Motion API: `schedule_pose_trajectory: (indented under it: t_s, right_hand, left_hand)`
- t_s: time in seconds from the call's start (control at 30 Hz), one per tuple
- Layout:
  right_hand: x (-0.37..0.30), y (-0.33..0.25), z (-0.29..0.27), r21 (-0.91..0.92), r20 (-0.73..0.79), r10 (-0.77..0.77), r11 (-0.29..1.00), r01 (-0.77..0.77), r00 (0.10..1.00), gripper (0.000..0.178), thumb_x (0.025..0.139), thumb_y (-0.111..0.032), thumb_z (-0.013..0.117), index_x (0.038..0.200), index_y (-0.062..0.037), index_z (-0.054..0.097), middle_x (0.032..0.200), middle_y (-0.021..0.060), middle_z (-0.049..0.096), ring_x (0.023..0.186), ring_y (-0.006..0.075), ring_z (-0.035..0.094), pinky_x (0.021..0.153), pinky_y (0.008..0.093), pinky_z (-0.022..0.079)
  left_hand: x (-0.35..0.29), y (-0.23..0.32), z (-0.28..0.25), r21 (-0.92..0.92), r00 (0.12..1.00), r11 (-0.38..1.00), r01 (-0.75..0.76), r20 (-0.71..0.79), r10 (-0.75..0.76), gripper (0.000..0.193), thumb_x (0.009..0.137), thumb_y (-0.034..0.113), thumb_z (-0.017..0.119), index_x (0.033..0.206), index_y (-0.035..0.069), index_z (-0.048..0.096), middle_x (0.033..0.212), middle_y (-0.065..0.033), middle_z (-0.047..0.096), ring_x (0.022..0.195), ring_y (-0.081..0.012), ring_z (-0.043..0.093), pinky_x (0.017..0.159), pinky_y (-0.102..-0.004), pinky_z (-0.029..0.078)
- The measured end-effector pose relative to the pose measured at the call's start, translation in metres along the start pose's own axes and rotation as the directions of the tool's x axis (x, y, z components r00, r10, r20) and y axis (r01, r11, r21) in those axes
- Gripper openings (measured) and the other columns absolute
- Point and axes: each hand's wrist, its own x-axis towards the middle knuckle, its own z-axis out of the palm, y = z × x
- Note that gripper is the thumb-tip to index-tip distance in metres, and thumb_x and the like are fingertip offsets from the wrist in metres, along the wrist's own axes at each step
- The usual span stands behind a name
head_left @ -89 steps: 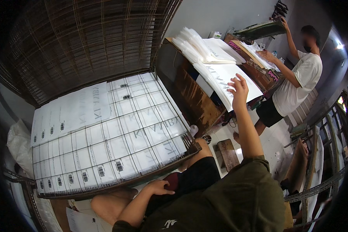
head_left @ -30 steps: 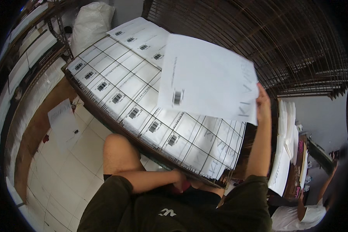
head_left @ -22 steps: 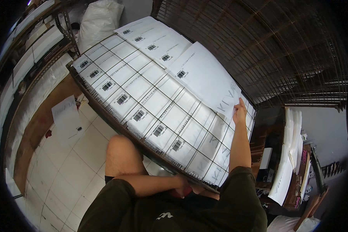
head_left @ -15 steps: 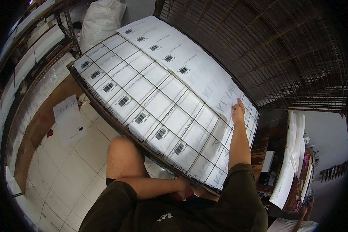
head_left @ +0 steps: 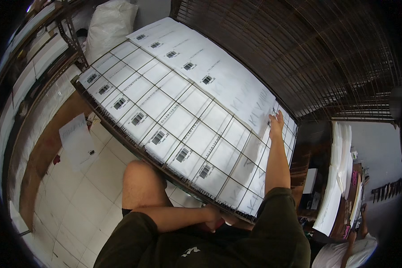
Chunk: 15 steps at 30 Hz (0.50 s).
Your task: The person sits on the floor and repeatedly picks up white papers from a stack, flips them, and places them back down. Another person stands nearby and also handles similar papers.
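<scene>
My right hand (head_left: 276, 124) reaches over the far right part of a slanted wire rack (head_left: 172, 105), by the right end of a large white sheet (head_left: 196, 58). Its fingers are apart; no object shows in them, though the fingertips may touch the sheet's edge. The sheet carries a row of barcodes and faint handwriting. Under the wires lie more white printed sheets (head_left: 176, 87) with barcodes along the near edge. My left hand (head_left: 213, 218) rests low by my lap, under the rack's near edge, next to something red. Its fingers are hidden.
A dark wire rack (head_left: 295, 49) stands raised at the back. Shelves (head_left: 40, 67) and a white sack (head_left: 111, 27) are at the left. A loose paper (head_left: 78, 138) lies on the tiled floor. White sheets (head_left: 337, 178) hang at right; another person (head_left: 348, 250) is at lower right.
My right hand has lifted slightly, and its fingers have spread from a pointing shape. The view has shifted a little, with the rack moving left in it. My left hand stays put.
</scene>
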Motion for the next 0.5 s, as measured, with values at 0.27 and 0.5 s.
schedule_pose_trajectory:
  t_s: [0.27, 0.5]
  right_hand:
    - [-0.149, -0.028, -0.09, -0.605, 0.253, -0.517, 0.575, 0.551, 0.817, 0.047, 0.078, -0.011, 0.068, 0.119, 0.0023, 0.051, 0.12, 0.0177, 0.054, 0.115, 0.0312, 0.049, 0.098, 0.0372, 0.037]
    - [-0.306, -0.018, -0.213, -0.876, 0.099, -0.32, 0.421, 0.235, 0.942, 0.045, 0.08, -0.025, 0.065, 0.117, -0.0019, 0.055, 0.127, 0.0243, 0.045, 0.118, 0.0398, 0.042, 0.098, 0.0461, 0.034]
  left_hand:
    - [0.013, -0.001, 0.006, -0.107, 0.999, 0.994, 0.03, 0.032, -0.027, 0.066, 0.063, 0.058, 0.07, 0.106, 0.007, 0.065, 0.11, -0.0153, 0.062, 0.105, -0.031, 0.058, 0.089, -0.0394, 0.046]
    - [0.032, -0.011, 0.037, -0.031, 0.996, 0.999, 0.015, 0.091, -0.012, 0.069, 0.07, 0.059, 0.064, 0.109, 0.003, 0.061, 0.113, -0.0186, 0.06, 0.104, -0.0339, 0.058, 0.088, -0.0416, 0.045]
